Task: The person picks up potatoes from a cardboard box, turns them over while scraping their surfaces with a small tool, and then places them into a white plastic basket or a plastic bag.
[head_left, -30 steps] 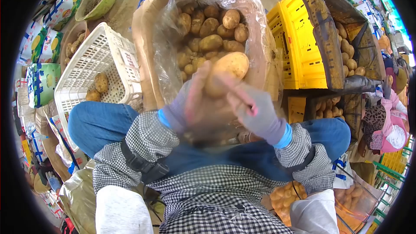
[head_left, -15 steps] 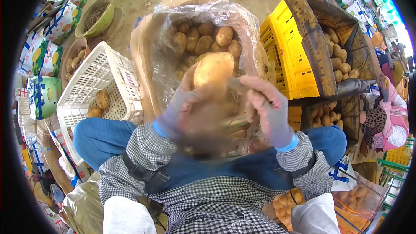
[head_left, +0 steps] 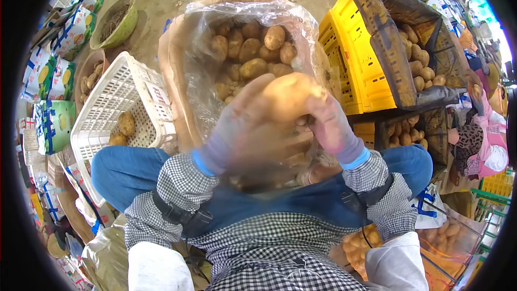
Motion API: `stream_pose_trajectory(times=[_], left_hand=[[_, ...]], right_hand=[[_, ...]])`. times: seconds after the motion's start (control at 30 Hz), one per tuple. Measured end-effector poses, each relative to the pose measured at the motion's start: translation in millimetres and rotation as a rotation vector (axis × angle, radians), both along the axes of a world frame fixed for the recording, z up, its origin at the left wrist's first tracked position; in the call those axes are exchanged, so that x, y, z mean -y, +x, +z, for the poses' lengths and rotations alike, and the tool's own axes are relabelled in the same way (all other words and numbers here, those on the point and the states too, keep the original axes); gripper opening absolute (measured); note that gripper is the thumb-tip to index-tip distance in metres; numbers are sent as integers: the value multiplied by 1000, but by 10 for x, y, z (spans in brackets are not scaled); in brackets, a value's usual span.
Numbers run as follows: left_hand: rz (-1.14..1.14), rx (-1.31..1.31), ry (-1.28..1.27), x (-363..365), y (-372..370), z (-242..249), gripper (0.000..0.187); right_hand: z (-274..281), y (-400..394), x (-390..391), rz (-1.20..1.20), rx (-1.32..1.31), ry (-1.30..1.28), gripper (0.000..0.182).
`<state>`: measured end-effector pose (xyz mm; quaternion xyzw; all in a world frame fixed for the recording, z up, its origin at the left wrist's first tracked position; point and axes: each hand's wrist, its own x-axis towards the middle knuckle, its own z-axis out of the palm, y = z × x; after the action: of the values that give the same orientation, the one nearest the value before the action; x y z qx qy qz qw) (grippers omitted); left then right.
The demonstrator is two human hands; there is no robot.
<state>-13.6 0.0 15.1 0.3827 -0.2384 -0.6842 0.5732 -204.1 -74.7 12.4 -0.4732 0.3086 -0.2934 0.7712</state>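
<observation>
A large pale potato is held up between my two gloved hands, over the near part of a carton lined with clear plastic. My left hand is closed against the potato's left side, its fingers smeared by motion. On the right end, the fingers of my right hand are wrapped round the potato. Below and beyond my hands, many browner potatoes lie in the carton. Its near part is blurred and partly hidden by my hands.
To the left stands a white plastic crate with two potatoes inside. Yellow crates with dark lining and potatoes stand right. A green basin is at far left. Another person in pink is at the right edge.
My right hand, apart from the potato before, has come onto its right end. The potato has moved right and turned more sideways, with my left hand following it.
</observation>
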Motion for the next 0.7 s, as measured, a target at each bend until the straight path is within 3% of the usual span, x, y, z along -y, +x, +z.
stream_pose_trajectory(times=[0.03,0.17,0.27,0.37,0.47,0.53,0.57,0.63,0.7], left_hand=[[-15,81,-99,-13,-50,-67,64],[-64,391,-318,-61,-37,-102,82],[-58,531,-358,-73,-67,-53,82],[-163,343,-281,-36,-112,84,81],[-69,404,-190,-64,-107,-231,80],[-3,720,-279,-29,-78,-250,81],[30,881,-317,-25,-58,-242,82],[93,949,-409,-39,-86,-154,80],[106,1002,-451,-53,-80,-79,78]], right_hand=[[53,36,-30,-51,-76,-184,56],[84,2,-50,91,-59,-279,59],[73,-46,-16,89,-95,-336,54],[-73,-102,49,47,-149,-389,51],[-193,-133,86,-6,-178,-391,51],[-241,-65,69,-26,-187,-440,54],[-223,-32,45,-25,-161,-339,54],[-170,24,-10,-24,-111,-130,56],[-259,-55,57,39,198,403,56]])
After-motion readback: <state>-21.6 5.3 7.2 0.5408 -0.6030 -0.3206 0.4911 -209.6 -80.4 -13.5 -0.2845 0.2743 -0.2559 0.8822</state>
